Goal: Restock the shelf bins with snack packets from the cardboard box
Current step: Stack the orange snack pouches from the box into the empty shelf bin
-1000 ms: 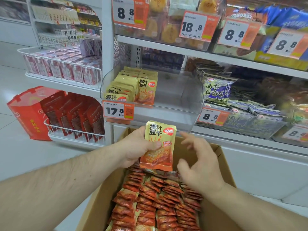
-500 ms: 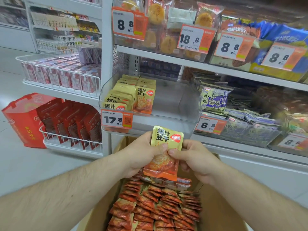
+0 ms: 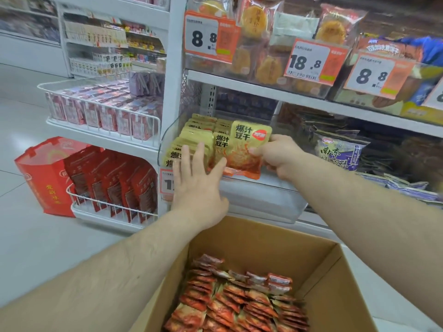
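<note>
A yellow-and-orange snack packet (image 3: 248, 149) is held upright at the front of the clear shelf bin (image 3: 261, 200), its lower edge just over the bin's front wall. The right hand (image 3: 279, 155) pinches it along its right side, thumb on the printed face and the other fingers curled behind. The packet stands just right of the rows of matching packets (image 3: 196, 137) already in the bin, which fill the bin's left part and lean back toward the shelf's rear; the bin's right part shows bare plastic.

The left hand (image 3: 197, 180) is spread, fingers straight and apart, reaching over the bin's front wall near its left corner. Its fingertips lie against the front packets of the rows, and its thumb stretches toward the lower left corner of the held packet. The hand covers most of the orange price tag (image 3: 166, 184) on the bin's front.

Below, nearest the camera, the cardboard box (image 3: 263, 238) stands open on the floor with its far wall under the shelf's front edge. Packets (image 3: 239, 300) lie in it in tight overlapping rows, reddish ends up.

The bin to the right holds purple-and-white packets (image 3: 340, 149). On the shelf above, bins of round cakes (image 3: 255, 19) carry price tags reading 8.8 and 18.8 (image 3: 309, 61). To the left, wire racks (image 3: 105, 116) hold red packs, and a red bag (image 3: 45, 173) stands on the floor beside the lower rack.
</note>
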`<state>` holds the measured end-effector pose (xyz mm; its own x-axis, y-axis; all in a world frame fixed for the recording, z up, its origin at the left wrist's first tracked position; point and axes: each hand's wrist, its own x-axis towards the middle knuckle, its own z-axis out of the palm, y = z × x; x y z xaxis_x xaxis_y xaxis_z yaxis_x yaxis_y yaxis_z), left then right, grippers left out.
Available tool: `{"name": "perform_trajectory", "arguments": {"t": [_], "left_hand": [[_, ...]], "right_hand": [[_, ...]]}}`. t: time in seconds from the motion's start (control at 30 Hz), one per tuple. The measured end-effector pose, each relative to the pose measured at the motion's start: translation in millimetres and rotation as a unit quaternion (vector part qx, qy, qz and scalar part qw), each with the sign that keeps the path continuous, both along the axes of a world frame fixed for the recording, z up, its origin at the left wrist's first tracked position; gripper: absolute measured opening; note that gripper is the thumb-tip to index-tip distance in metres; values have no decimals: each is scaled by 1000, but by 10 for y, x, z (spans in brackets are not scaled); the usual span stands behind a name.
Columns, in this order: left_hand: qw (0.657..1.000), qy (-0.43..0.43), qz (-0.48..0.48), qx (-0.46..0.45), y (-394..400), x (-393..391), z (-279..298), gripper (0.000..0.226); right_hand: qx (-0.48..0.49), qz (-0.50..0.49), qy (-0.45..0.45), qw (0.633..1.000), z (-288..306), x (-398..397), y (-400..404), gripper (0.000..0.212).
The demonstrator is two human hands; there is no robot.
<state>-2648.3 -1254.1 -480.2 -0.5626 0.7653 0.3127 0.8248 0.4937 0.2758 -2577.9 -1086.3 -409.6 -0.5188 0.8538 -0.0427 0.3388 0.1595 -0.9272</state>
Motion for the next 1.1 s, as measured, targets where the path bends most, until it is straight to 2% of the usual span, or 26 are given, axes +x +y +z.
{"name": "perform_trajectory", "arguments": {"t": [0.1, 0.23, 0.53, 0.73, 1.1], "left_hand": [[1000, -3, -13, -20, 41, -48, -110, 77], [1000, 5, -25, 6, 41, -82, -197, 75], [999, -5, -38, 22, 23, -91, -212, 71], [999, 1, -43, 27, 4, -108, -229, 72], [999, 5, -38, 28, 39, -100, -260, 72]], "right_hand": [[-4, 0, -28, 1000, -230, -312, 197, 23], [1, -8, -66, 998, -423, -563, 328, 22], [79, -49, -130, 987, -540, -787, 287, 33], [169, -67, -224, 958, -510, -801, 230, 24], [175, -33, -251, 951, -532, -835, 232, 22]]}}
